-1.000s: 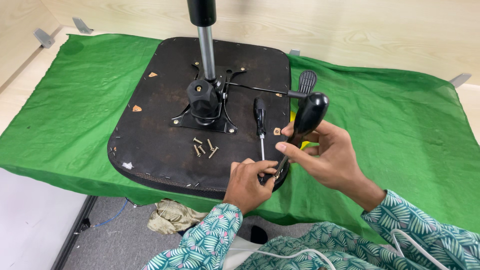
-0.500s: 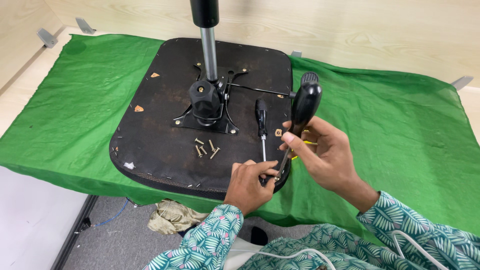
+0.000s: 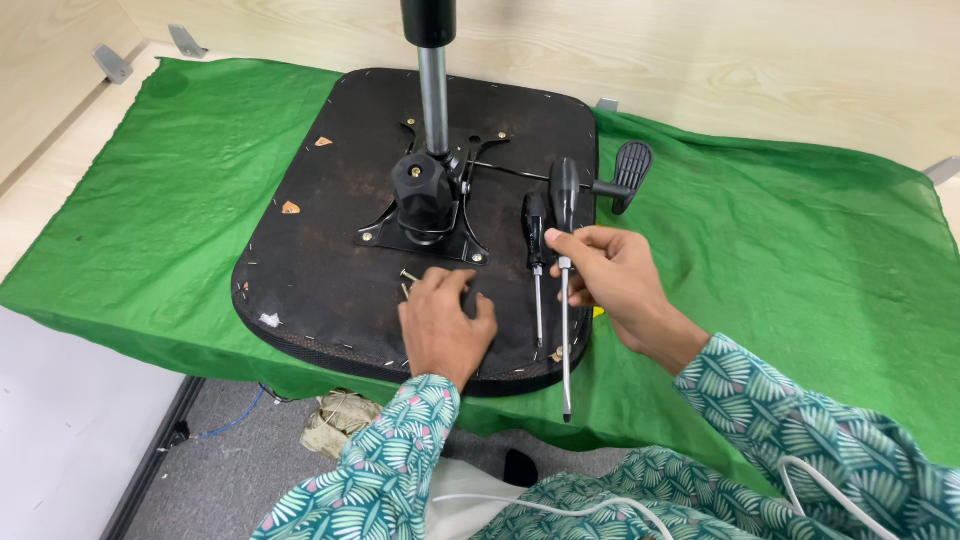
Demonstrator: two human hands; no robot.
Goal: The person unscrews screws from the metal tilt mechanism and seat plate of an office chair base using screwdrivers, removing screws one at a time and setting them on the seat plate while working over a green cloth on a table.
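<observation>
Nearest, the long screwdriver (image 3: 564,290) hangs with its thin metal tip past the near rim of the seat base (image 3: 330,290), over the green cloth (image 3: 780,260) where it drapes off the counter (image 3: 760,70) edge. The right hand (image 3: 612,280) grips it around the top of the shaft, fingers (image 3: 590,238) clenched just below the smooth black handle, which points far. To its left the left hand (image 3: 443,325) lies palm down on the base, fingers (image 3: 450,282) curled over a small cluster of brass screws (image 3: 407,282) (whether any are pinched I cannot tell). A second, shorter screwdriver (image 3: 535,255) rests flat on the base between the hands, just beside the held one.

The base is a dark, rounded-square board, scuffed and matte, its near edge overhanging the cloth. At its middle sits a black metal mounting plate (image 3: 425,225) with a chrome post (image 3: 434,100) rising upright; a thin rod runs right to a black ribbed paddle lever (image 3: 630,170) past the base's right edge. Wrinkled cloth lies open on both sides, and pale wood counter lies beyond.
</observation>
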